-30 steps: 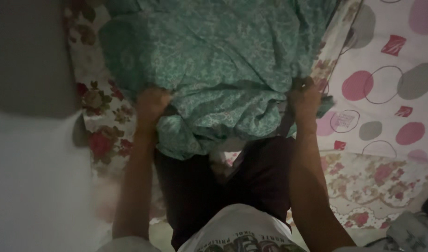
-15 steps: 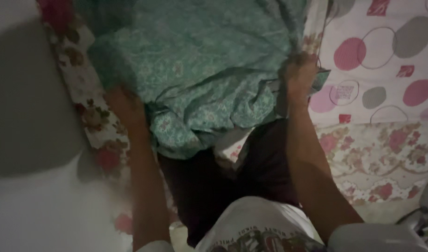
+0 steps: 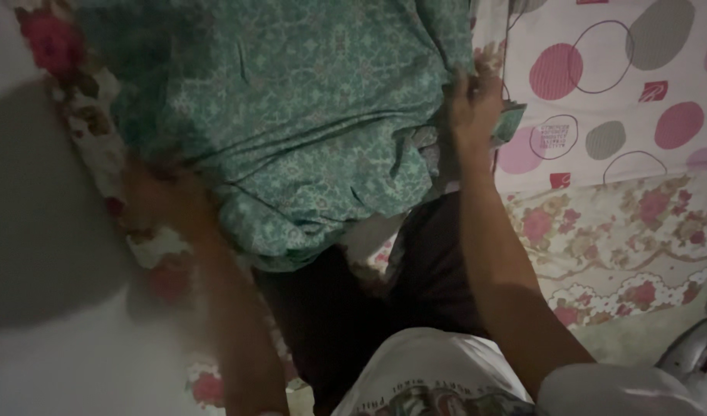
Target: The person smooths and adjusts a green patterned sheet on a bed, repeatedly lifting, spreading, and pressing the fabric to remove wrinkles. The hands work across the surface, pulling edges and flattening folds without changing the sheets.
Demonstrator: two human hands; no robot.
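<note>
A teal patterned cloth lies spread and wrinkled over a bed with a floral sheet. My left hand grips the cloth's left edge near the bed's left side; it is blurred. At the cloth's right edge my right hand is closed on the fabric. My dark trousers and white printed shirt show below the cloth.
A white sheet with pink and grey circles covers the upper right. A pale wall or floor with a shadow lies to the left. A grey object sits at the lower right corner.
Both hands have moved outward and up with the teal cloth, the left hand far to the left. The cloth is pulled flatter and wider than before.
</note>
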